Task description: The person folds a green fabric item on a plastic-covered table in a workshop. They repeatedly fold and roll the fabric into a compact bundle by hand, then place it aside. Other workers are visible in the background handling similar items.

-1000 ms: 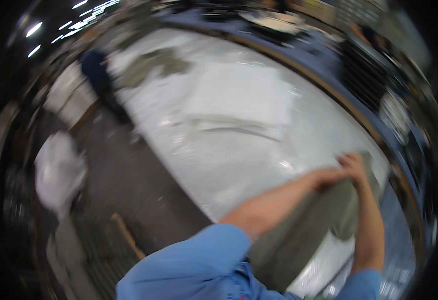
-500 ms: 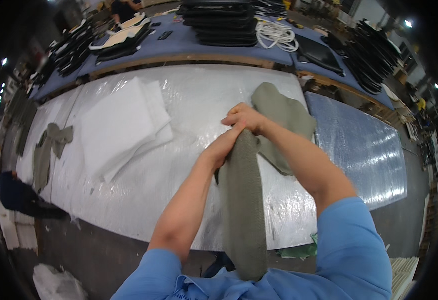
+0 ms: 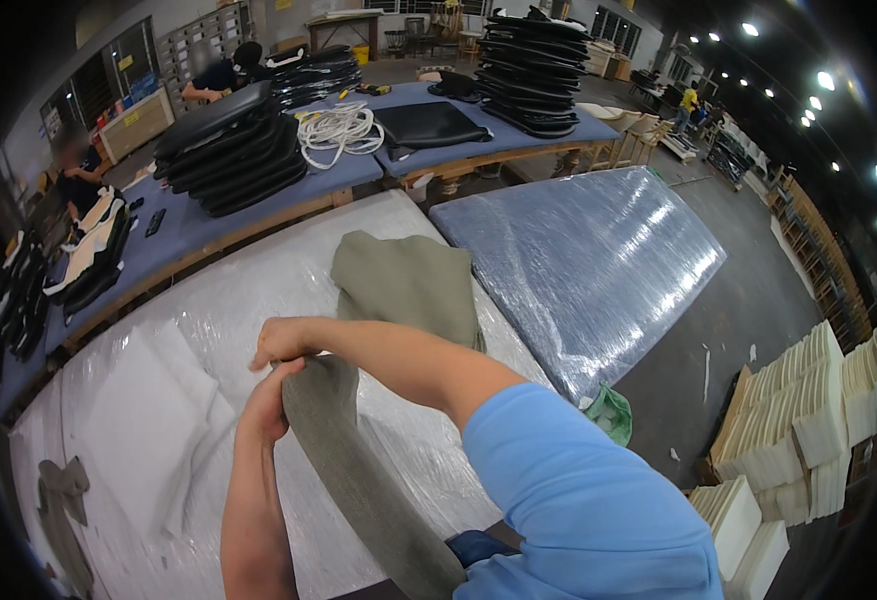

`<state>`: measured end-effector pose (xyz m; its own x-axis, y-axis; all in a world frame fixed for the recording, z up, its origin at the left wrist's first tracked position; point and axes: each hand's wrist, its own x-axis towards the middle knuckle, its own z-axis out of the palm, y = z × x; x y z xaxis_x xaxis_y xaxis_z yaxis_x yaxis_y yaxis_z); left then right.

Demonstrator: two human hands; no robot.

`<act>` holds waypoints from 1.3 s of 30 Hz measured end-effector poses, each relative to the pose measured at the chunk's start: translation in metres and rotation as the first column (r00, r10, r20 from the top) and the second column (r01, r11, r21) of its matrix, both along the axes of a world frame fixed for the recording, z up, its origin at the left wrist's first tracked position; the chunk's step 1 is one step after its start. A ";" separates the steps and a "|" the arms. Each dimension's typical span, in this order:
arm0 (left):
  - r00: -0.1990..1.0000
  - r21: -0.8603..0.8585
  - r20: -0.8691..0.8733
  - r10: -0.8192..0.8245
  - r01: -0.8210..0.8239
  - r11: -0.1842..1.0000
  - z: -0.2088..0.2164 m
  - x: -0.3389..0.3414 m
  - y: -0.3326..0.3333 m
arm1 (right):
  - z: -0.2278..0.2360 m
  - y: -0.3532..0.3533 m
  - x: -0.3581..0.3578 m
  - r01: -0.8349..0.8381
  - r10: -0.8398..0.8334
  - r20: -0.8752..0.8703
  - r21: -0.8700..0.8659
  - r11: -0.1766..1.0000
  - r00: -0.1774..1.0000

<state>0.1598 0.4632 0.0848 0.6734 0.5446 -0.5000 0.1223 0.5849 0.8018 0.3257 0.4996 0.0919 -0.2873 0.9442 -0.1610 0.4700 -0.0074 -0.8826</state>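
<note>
A long olive-green fabric-covered cushion (image 3: 364,470) stands edge-on before me, its near end against my body. At its far end, my left hand (image 3: 271,402) grips the side with fingers wrapped out of sight. My right hand (image 3: 291,342) is closed over the same end, touching the left; just what its fingers pinch is hidden. Beyond the right forearm lies a loose piece of olive-green fabric (image 3: 404,285). Left of my hands, white padding sheets (image 3: 144,430) rest on the plastic-wrapped table (image 3: 259,270).
Another olive fabric piece (image 3: 64,495) lies far left. A blue-grey plastic-wrapped board (image 3: 579,260) adjoins the table on the right. Behind, a blue-topped table (image 3: 214,225) carries stacked black cushions (image 3: 229,150) and coiled white cord (image 3: 339,132). Foam sheets (image 3: 789,410) are stacked at right. People work farther back.
My view has swung to the right, bringing the foam stacks and more floor into sight. Both hands stay at the cushion's far end, and the cushion now slants leftward in the picture.
</note>
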 end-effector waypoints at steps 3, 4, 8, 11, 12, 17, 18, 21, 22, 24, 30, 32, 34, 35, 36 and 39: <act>1.000 0.020 0.020 -0.014 0.013 1.000 -0.008 -0.004 0.006 | 0.023 -0.015 0.010 0.237 -0.239 -0.005 0.148 0.960 0.971; 0.999 0.030 0.039 -0.014 0.013 0.999 -0.014 -0.004 0.011 | 0.027 -0.021 0.014 0.288 -0.284 -0.055 0.235 0.928 0.957; 0.995 0.013 0.093 0.044 -0.045 0.999 -0.021 -0.010 0.015 | 0.033 -0.067 0.020 0.467 -0.335 -0.408 0.285 0.837 0.849; 0.981 -0.053 0.104 0.164 -0.159 0.986 -0.023 -0.012 0.013 | 0.027 -0.102 0.021 0.605 -0.392 -0.563 0.258 0.753 0.728; 0.982 -0.040 0.148 0.117 -0.112 0.993 -0.019 0.001 0.005 | 0.009 -0.116 0.033 0.684 -0.404 -0.641 0.269 0.678 0.653; 0.996 0.013 0.038 0.075 -0.076 0.997 -0.005 0.002 0.000 | -0.006 -0.193 0.007 0.718 -0.372 -0.647 0.418 0.556 0.665; 0.996 0.025 0.061 0.058 -0.060 0.998 -0.007 -0.005 0.002 | 0.002 -0.208 -0.011 0.602 -0.236 -0.586 0.572 0.557 0.775; 0.994 0.049 0.054 0.095 -0.098 0.994 -0.006 -0.014 0.002 | 0.040 -0.257 -0.054 0.148 0.242 -0.295 0.862 0.484 0.924; 0.997 0.052 0.026 0.074 -0.076 0.996 -0.004 -0.014 0.001 | 0.046 -0.270 -0.064 0.004 0.373 -0.209 0.877 0.480 0.904; 0.995 0.067 0.013 0.095 -0.096 0.993 0.004 -0.007 -0.008 | 0.044 -0.275 -0.069 -0.177 0.485 -0.061 0.885 0.430 0.872; 0.992 0.083 0.044 0.121 -0.124 0.989 0.003 0.002 -0.013 | 0.031 -0.191 -0.040 -0.212 0.441 0.038 0.912 0.352 0.897; 0.987 0.082 0.041 0.155 -0.158 0.984 -0.002 0.001 -0.011 | 0.028 -0.169 -0.036 -0.212 0.438 0.036 0.908 0.361 0.898; 0.979 0.092 0.015 0.202 -0.203 0.975 0.001 0.007 -0.012 | 0.025 -0.152 -0.028 -0.209 0.422 0.039 0.907 0.366 0.906; 0.974 0.076 -0.003 0.226 -0.225 0.971 0.004 0.006 -0.011 | 0.025 -0.146 -0.028 -0.202 0.427 0.019 0.900 0.386 0.904; 0.971 0.056 -0.024 0.239 -0.238 0.970 0.007 0.007 -0.010 | 0.024 -0.144 -0.028 -0.190 0.423 -0.004 0.891 0.413 0.906; 0.974 0.067 0.021 0.228 -0.228 0.971 -0.002 0.006 -0.007 | 0.022 -0.130 -0.027 -0.051 0.351 -0.206 0.797 0.601 0.913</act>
<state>0.1656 0.4560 0.0831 0.5336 0.7171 -0.4483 -0.0184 0.5398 0.8416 0.2990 0.3698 0.1138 -0.3757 0.5824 0.7209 0.0728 0.7940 -0.6035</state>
